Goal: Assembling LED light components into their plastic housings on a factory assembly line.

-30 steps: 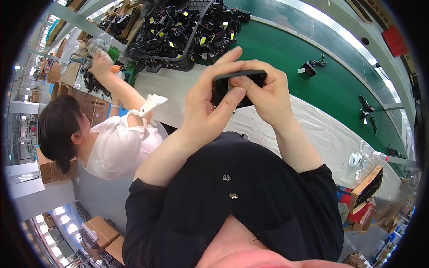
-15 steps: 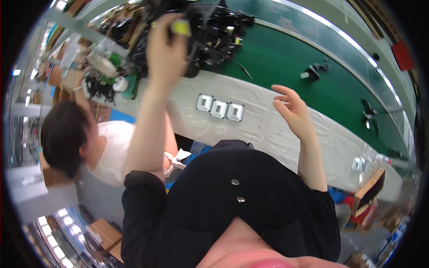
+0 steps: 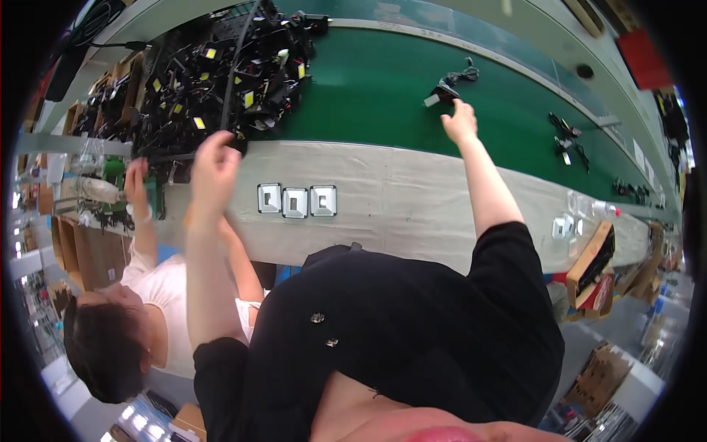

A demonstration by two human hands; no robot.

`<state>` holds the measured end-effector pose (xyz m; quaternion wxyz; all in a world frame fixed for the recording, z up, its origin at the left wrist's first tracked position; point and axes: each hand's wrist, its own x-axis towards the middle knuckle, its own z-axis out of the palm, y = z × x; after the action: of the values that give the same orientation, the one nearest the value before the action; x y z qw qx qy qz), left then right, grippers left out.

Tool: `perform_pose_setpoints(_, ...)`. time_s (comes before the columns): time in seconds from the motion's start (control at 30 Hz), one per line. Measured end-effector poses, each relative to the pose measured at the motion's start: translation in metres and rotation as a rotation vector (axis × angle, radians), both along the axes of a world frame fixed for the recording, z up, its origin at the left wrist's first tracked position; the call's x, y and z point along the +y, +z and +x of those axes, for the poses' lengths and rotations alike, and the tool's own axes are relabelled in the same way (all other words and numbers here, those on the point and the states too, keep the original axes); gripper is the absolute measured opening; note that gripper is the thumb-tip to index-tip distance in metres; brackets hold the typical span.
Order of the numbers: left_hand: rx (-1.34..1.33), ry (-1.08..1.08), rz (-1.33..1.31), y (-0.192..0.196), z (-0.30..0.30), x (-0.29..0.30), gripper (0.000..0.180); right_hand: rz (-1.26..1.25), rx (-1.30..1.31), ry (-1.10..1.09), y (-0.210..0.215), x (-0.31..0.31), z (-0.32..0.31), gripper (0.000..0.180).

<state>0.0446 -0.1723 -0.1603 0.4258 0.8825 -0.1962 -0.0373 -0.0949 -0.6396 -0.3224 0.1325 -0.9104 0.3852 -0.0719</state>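
Observation:
My right hand reaches over the green belt, fingers extended and apart. Its fingertips are at a small black device with a pale end and a bundled dark cable; whether they touch it I cannot tell. My left hand is raised at the near edge of a black crate. Its fingers look bent and are smeared by motion, and I see nothing in them. The crate is heaped with black cabled parts, several bearing yellow squares. Three white, dark-edged square frames lie side by side on the pale covered table strip.
More cabled devices lie farther right on the belt. A co-worker in white sits close on my left, one hand near a green tray. At the right end are clear plastic packs and an open cardboard box.
My left hand has come back from the crate; the black piece with a yellow square no longer shows in it. My right hand has extended to the device on the belt. The view has shifted right.

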Motion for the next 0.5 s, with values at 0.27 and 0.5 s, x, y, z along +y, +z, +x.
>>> perform_pose_setpoints(0.27,0.42,-0.086,0.022,-0.011,-0.094,-0.015,0.026,0.066,0.179,-0.005,-0.04,-0.062,0.043,0.037)
perform_pose_setpoints(0.5,0.552,-0.159,-0.263,0.007,-0.092,-0.058,0.031,0.932,-0.551,0.016,0.031,0.008,0.024,0.026)
